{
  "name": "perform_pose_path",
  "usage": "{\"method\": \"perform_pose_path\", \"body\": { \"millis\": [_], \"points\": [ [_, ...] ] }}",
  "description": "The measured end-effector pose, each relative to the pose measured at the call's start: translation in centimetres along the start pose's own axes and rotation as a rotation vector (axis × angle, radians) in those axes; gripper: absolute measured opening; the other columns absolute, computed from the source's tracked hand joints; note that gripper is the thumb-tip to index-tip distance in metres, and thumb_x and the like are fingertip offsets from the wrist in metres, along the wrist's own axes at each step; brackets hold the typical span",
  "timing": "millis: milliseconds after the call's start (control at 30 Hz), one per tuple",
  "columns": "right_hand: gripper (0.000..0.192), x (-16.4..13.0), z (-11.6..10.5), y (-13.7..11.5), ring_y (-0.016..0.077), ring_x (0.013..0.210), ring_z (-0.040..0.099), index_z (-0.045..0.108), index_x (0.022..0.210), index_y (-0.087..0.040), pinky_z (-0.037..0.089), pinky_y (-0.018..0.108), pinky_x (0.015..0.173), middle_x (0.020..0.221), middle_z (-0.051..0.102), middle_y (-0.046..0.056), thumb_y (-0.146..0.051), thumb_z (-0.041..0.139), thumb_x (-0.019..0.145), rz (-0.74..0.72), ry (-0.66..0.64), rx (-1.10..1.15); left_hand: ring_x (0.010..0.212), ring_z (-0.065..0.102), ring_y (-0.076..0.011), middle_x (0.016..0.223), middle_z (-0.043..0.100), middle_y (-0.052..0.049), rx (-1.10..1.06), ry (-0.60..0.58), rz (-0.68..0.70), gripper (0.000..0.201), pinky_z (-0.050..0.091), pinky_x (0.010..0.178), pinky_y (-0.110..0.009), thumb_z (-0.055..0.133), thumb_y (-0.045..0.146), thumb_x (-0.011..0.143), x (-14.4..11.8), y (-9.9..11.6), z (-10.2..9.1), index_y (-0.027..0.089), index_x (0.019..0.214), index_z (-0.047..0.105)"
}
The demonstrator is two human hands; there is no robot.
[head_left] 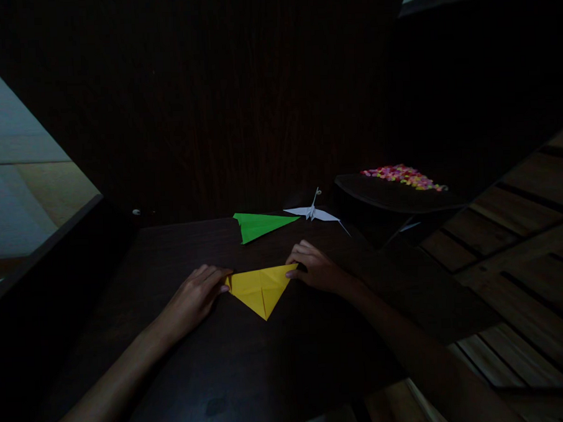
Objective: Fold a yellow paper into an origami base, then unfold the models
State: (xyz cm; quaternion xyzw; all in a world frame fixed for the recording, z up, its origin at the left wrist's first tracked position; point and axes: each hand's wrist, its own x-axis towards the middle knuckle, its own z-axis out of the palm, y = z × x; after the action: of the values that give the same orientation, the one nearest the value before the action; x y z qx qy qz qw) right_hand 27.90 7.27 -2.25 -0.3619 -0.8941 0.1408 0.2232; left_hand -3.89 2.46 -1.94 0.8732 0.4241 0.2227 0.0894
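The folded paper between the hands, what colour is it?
Yellow: the folded paper shows best in the head view.

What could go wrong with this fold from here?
1. The left hand and right hand press only the two upper corners of the yellow paper; its lower point is free and could slip, skewing the crease.
2. The green paper plane and white paper crane lie just beyond the hands; a forward sweep might knock them.
3. The light is dim, so fold lines may be hard to align.

Left hand [195,295] and right hand [316,268] flat, palms down, fingertips inward.
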Motion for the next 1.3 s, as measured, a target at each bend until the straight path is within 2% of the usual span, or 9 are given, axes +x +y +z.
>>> {"method": "perform_pose_path", "body": {
  "millis": [167, 467, 967, 1100, 1300],
  "points": [
    [0.008, -0.1, 0.0, 0.0, 0.0205, 0.09, 0.052, 0.061, 0.087, -0.02, 0.044, 0.034, 0.078, 0.089, 0.059, 0.003, -0.022, 0.069, 0.085, -0.009, 0.012, 0.021, 0.094, 0.062, -0.0238, 0.102, 0.067, -0.008, -0.032, 0.032, -0.054, 0.028, 0.051, 0.082, -0.039, 0.049, 0.027, 0.094, 0.1, 0.1, 0.0, 0.02, 0.119, 0.057],
    [0.01, 0.0, 0.1, -0.1, 0.0197, 0.088, 0.051, 0.058, 0.087, -0.02, 0.042, 0.034, 0.077, 0.089, 0.059, 0.003, -0.023, 0.067, 0.086, -0.02, 0.018, 0.053, 0.09, 0.062, -0.022, 0.096, 0.068, -0.006, -0.077, 0.059, -0.082, 0.022, 0.052, 0.08, -0.037, 0.05, 0.031, 0.092, 0.3, 0.5, 0.0, 0.021, 0.103, 0.066],
    [0.016, 0.1, 0.2, -0.2, 0.0175, 0.083, 0.05, 0.05, 0.08, -0.02, 0.04, 0.031, 0.076, 0.084, 0.054, 0.0, -0.019, 0.065, 0.086, 0.019, 0.032, 0.092, 0.089, 0.062, -0.0217, 0.093, 0.068, -0.005, -0.215, 0.08, -0.197, 0.02, 0.051, 0.08, -0.037, 0.055, 0.033, 0.09, 0.4, 0.6, 0.2, 0.023, 0.099, 0.07],
    [0.016, 0.1, 0.1, -0.5, 0.0167, 0.081, 0.051, 0.05, 0.08, -0.021, 0.041, 0.03, 0.074, 0.085, 0.054, 0.0, -0.019, 0.063, 0.087, 0.027, 0.085, 0.105, 0.087, 0.061, -0.021, 0.091, 0.067, -0.005, -0.212, 0.114, -0.181, 0.021, 0.05, 0.077, -0.035, 0.052, 0.031, 0.092, 0.4, 0.8, 0.0, 0.023, 0.099, 0.07],
    [0.019, 0.1, 0.2, -1.3, 0.0173, 0.075, 0.054, 0.052, 0.077, -0.02, 0.043, 0.03, 0.07, 0.079, 0.057, 0.003, -0.029, 0.058, 0.093, -0.08, 0.258, 0.038, 0.081, 0.054, -0.0217, 0.087, 0.063, -0.006, -0.026, 0.276, -0.074, 0.021, 0.047, 0.067, -0.033, 0.05, 0.027, 0.093, 0.2, 2.0, -0.9, 0.021, 0.101, 0.068]
  ]
}}
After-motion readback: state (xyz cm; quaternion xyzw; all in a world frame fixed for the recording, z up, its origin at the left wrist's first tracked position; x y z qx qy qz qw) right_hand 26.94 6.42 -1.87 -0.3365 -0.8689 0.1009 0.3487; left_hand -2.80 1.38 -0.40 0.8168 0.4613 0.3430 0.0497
